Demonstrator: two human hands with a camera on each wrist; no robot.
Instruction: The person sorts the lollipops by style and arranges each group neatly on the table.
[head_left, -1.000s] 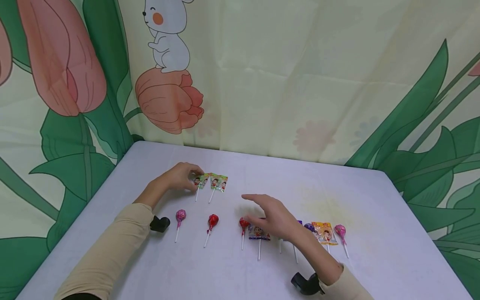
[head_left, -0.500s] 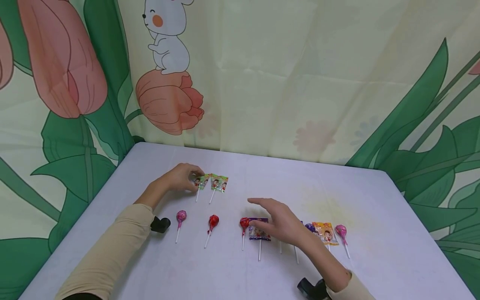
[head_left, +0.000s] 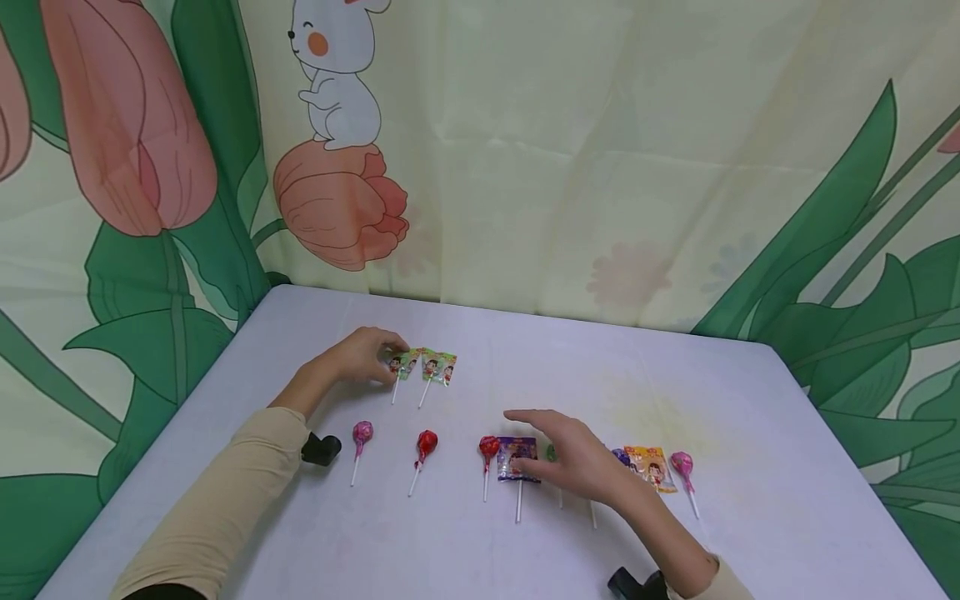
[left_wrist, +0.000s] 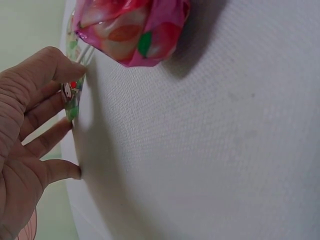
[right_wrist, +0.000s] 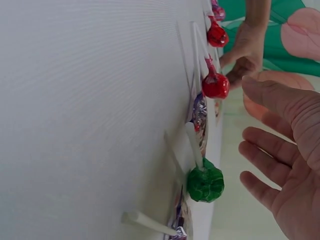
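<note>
At the far left of the table, my left hand (head_left: 363,357) pinches the edge of a lollipop in a flat green wrapper (head_left: 402,364). The left wrist view shows its thumb and fingers (left_wrist: 46,112) around that packet. Just right of it lies a second green-wrapped lollipop (head_left: 438,367). My right hand (head_left: 577,458) hovers, fingers spread and holding nothing, over the lollipop row. Under it are a purple-packet lollipop (head_left: 514,460) and a green ball lollipop (right_wrist: 206,182), both partly covered in the head view. A red lollipop (head_left: 489,447) sits left of the purple packet.
Nearer me on the left lie a pink lollipop (head_left: 362,432) and another red one (head_left: 427,442). Rightward are a purple ball lollipop (head_left: 621,456), an orange-packet lollipop (head_left: 649,467) and a pink one (head_left: 682,463). A printed curtain (head_left: 540,167) stands behind the white table (head_left: 450,550).
My right hand has drifted right and slightly toward me, uncovering more of the purple packet and part of the green lollipop. The left hand keeps its place at the green packet.
</note>
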